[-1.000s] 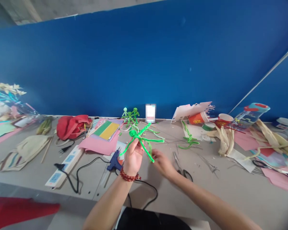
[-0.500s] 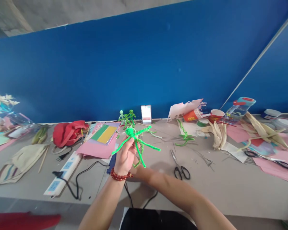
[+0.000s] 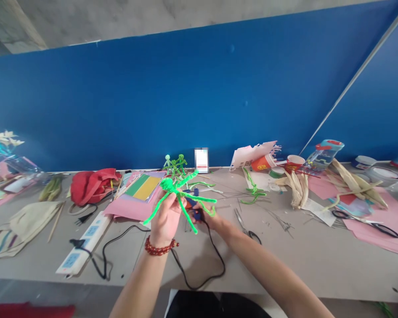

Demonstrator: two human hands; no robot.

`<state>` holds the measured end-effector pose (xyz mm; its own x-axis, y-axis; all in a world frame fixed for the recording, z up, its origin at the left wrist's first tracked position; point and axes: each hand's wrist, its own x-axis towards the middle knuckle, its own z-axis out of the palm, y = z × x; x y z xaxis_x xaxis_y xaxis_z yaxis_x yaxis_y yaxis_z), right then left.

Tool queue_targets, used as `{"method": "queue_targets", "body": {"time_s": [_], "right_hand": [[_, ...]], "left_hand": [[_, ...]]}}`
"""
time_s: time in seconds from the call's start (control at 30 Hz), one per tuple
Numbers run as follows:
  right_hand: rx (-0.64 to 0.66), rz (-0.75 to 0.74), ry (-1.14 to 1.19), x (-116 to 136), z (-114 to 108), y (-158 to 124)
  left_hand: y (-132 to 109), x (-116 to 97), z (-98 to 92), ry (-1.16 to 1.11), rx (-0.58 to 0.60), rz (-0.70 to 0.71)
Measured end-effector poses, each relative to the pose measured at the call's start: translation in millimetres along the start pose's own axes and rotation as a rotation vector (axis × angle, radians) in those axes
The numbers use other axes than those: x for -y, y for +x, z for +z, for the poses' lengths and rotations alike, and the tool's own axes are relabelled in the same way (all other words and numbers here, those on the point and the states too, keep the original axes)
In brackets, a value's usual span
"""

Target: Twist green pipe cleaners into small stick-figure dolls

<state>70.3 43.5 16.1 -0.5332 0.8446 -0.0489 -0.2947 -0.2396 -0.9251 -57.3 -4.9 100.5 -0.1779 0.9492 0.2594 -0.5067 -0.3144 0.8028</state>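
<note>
"As I watch the head view from my seat, what does each grip have?"

"My left grip [image 3: 166, 223] is closed on a bright green figure [image 3: 166, 184], fuzzy and round-headed, with its limbs splayed out. My right grip [image 3: 212, 219] is wrapped about the handle of a blue glue gun [image 3: 193, 192], partly hidden behind those limbs; I can't tell whether the two touch."

"Where exactly is the figure?"

"At the top of the left grip, held above the desk [image 3: 292, 265]. A black cord [image 3: 224, 266] runs down from the glue gun and loops below both grips."

"What else do I have nearby?"

"Scissors [image 3: 244, 227] just right of the right grip, a white power strip [image 3: 92, 230] left of the left grip, and small green figures [image 3: 181, 161] standing beyond it, near the blue wall [image 3: 199, 88]."
</note>
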Motion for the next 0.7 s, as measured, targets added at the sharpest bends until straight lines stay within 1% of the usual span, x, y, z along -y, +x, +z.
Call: {"method": "queue_targets", "body": {"time_s": [0.07,0.13,0.2,0.27,0.3,0.37,0.4,0.47,0.57,0.63,0.7], "right_hand": [[-0.047,0.013,0.022,-1,-24,-6],[-0.118,-0.016,0.043,3,-48,-22],[-0.164,-0.065,0.037,14,-67,-45],[-0.207,-0.171,-0.037,26,-77,-72],[-0.203,-0.199,-0.074,32,-78,-85],[-0.175,-0.181,-0.156,40,-72,-109],[-0.180,-0.157,-0.197,43,-66,-119],[-0.214,-0.130,-0.294,45,-54,-132],[-0.258,-0.143,-0.432,46,-40,-139],[-0.249,-0.164,-0.489,47,-36,-138],[-0.270,-0.167,-0.499,47,-35,-136]], "left_hand": [[-1,-9,-5.1,-0.028,-0.021,-0.014],[-2,-12,-13.1,-0.046,-0.060,-0.038],[-5,-6,-21.6,-0.021,-0.101,-0.078],[-8,7,-27.2,0.018,-0.109,-0.187],[-9,15,-28.3,0.035,-0.109,-0.236],[-12,29,-26.6,0.055,-0.074,-0.302],[-13,35,-24.2,0.065,-0.052,-0.315],[-15,41,-17.8,0.087,-0.026,-0.287],[-17,41,-9.2,0.152,-0.017,-0.239],[-17,39,-7.1,0.191,-0.013,-0.217],[-18,38,-8.0,0.209,-0.003,-0.204]]}}
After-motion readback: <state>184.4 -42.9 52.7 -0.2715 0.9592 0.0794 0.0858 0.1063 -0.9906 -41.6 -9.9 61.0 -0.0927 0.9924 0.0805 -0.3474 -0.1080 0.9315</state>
